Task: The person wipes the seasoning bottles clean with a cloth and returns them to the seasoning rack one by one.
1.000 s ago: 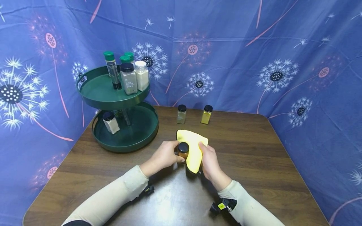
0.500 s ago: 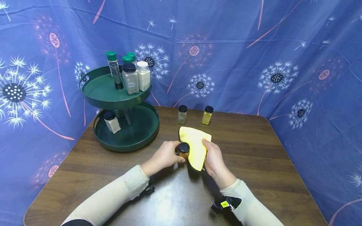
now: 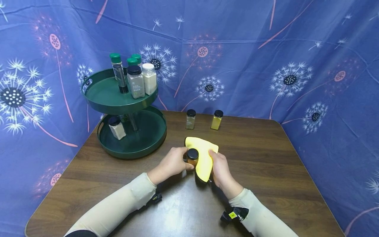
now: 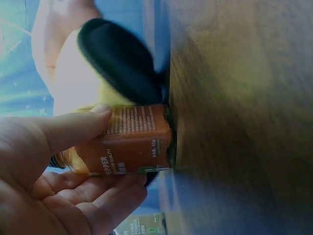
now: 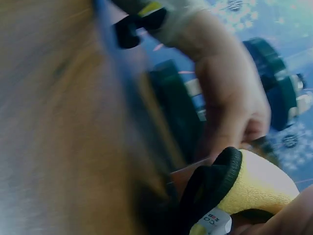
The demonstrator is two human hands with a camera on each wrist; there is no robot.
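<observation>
A spice jar (image 4: 129, 142) with orange-red contents, a black lid and a printed label that includes "PEPPER" stands upright on the table. My left hand (image 3: 172, 162) grips it from the left, thumb on the near side and fingers round the far side. In my right hand (image 3: 220, 169) is a yellow cloth (image 3: 203, 156) with a dark edge, pinched under the thumb. The cloth lies against the jar's right side; in the right wrist view its dark border and a white tag (image 5: 215, 221) show. The right fingers behind the cloth are hidden in the head view.
A green two-tier round tray stand (image 3: 133, 154) is at the left, with several spice bottles on top and a white-filled jar (image 3: 117, 128) below. Two black-lidded jars, one greenish (image 3: 190, 119) and one yellow (image 3: 217, 120), stand at the table's back. A patterned blue curtain (image 3: 237, 65) hangs behind.
My right hand moved the cloth slightly up and right, then back down and left along the jar. My left hand kept its grip on the jar in place.
</observation>
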